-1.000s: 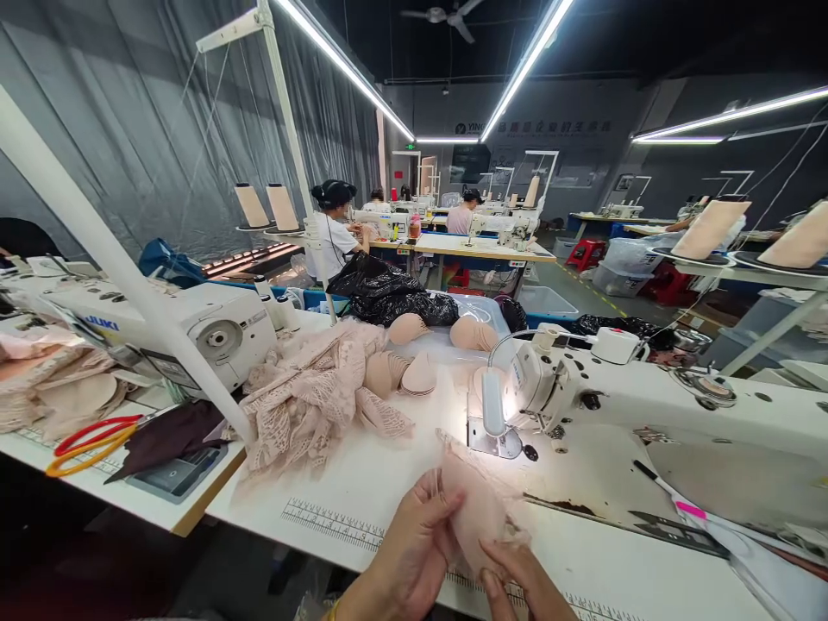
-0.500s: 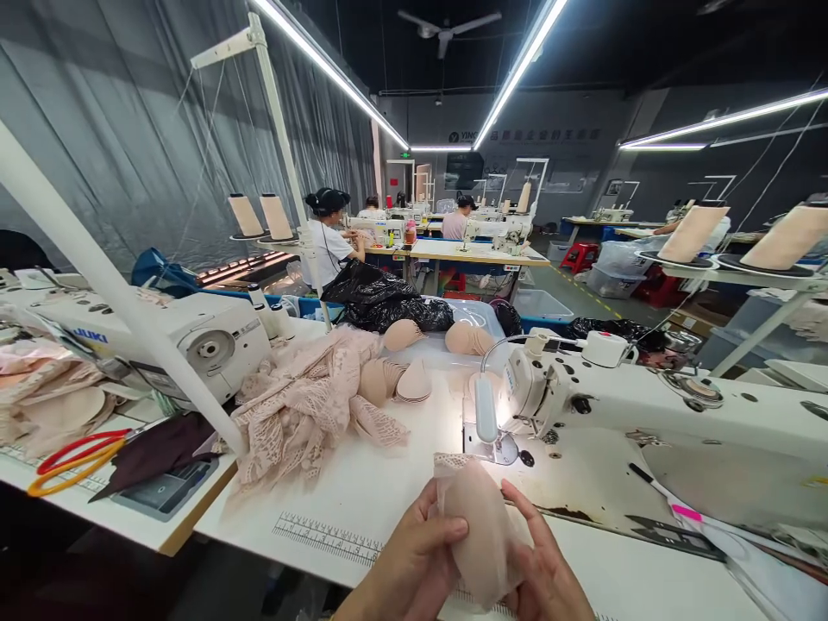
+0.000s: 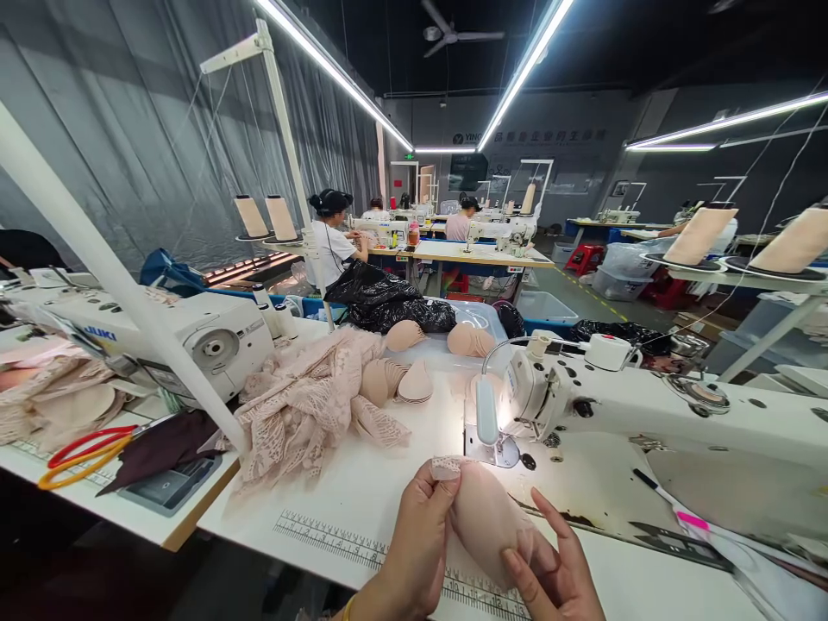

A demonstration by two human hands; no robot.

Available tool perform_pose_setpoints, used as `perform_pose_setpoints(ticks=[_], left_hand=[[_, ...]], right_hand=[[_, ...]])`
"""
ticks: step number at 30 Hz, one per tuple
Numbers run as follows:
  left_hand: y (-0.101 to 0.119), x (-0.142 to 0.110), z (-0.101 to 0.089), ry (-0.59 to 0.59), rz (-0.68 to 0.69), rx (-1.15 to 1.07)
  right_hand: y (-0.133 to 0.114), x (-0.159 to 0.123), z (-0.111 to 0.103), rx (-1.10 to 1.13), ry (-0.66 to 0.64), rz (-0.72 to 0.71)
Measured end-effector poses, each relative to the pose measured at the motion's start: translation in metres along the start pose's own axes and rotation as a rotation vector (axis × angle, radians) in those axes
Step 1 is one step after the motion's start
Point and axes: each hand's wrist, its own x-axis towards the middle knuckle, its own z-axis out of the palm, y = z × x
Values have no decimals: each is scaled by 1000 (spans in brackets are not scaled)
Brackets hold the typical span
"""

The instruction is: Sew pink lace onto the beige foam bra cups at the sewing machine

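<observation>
White tabletop [image 3: 349,483], printed ruler near front edge. Left hand [image 3: 417,535] pinches top of fabric-covered cup [image 3: 485,517]; right hand [image 3: 560,565] part-open, thumb on its lower side. Beyond: sewing machine [image 3: 614,405] right, lace pile [image 3: 310,388] left, coworkers farther back.

Through the head camera I read "JUKI" in blue on the white sewing machine [image 3: 187,336] at left, and again, tiny, on a white sewing machine farther back [image 3: 385,233]. The dark grey far wall [image 3: 420,121] carries "YING" beside a round logo, then Chinese characters, of which I make out "企业的生命". On the white bench [image 3: 362,466], the black printed ruler scale [image 3: 479,592] shows 10, 11, 12 and 13; its left-hand numbers are too blurred for me.
</observation>
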Motion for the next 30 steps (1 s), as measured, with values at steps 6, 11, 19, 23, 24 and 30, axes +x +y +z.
perform_pose_setpoints(ticks=[6,11,19,23,24,30], left_hand=[[-1,-2,4,-64,-25,-50],[-1,-1,5,-85,-47,-125],[0,6,9,-186,-142,-100],[0,8,9,-170,-185,-110],[1,8,10,-173,-194,-112],[8,7,17,-283,-179,-94]], right_hand=[[-4,6,4,132,-40,70],[-4,6,2,94,-43,51],[-2,6,1,-8,-8,-38],[-1,7,0,-19,10,-43],[0,6,0,-15,18,-37],[0,8,1,-20,51,-21]])
